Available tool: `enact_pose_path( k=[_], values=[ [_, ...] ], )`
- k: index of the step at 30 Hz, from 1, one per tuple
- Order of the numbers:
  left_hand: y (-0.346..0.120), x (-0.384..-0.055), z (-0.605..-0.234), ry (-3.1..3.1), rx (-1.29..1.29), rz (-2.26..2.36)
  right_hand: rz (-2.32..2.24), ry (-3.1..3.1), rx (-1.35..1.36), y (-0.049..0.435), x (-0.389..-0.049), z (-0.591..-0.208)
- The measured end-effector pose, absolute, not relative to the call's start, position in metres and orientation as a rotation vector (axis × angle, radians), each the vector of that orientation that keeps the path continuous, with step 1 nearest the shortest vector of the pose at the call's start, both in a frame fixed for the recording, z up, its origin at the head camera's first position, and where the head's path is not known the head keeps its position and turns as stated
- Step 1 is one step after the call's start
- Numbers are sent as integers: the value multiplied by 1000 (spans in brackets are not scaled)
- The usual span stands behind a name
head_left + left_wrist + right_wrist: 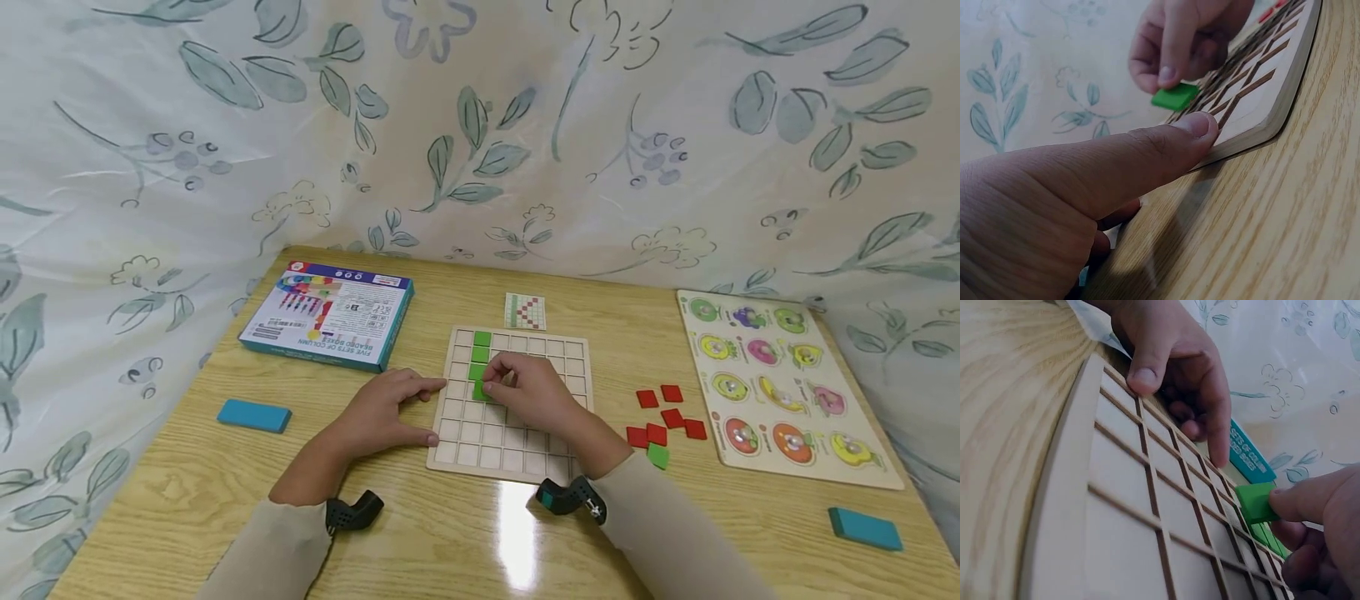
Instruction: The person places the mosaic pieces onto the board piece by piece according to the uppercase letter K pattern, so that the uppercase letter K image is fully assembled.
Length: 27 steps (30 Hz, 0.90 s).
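My right hand (531,393) pinches a green square tile (1254,502) between thumb and fingers. The tile is tilted, low over the second column of a wooden grid board (465,456). Above it in that column lie green tiles (480,354), set in their squares and partly hidden by the fingers. My left hand (381,415) rests at the board's left edge, with its thumb (1194,125) and index fingertip touching the rim and spread apart. Behind the board lies a small pattern card (525,312) with green and red squares.
Right of the board lie several loose red tiles (647,398) and one green tile (657,456). A fruit puzzle board (813,446) is farther right. A boxed set (322,321) lies at the back left. Blue blocks (254,415) lie near both sides; a patterned cloth hangs behind.
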<state>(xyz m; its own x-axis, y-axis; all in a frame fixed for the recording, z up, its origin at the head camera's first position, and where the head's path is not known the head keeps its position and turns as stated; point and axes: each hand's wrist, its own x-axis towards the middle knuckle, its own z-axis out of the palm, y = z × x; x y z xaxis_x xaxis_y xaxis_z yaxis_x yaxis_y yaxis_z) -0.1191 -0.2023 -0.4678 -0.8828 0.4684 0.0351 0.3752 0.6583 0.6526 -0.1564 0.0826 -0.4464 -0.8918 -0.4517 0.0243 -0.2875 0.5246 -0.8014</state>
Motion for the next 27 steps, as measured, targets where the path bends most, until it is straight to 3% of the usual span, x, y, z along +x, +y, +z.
enact_pose_path(
  k=[27],
  values=[
    [-201, -117, -464, 2726, 682, 1033, -1129, 2819, -712, 69, -151, -462]
  ],
)
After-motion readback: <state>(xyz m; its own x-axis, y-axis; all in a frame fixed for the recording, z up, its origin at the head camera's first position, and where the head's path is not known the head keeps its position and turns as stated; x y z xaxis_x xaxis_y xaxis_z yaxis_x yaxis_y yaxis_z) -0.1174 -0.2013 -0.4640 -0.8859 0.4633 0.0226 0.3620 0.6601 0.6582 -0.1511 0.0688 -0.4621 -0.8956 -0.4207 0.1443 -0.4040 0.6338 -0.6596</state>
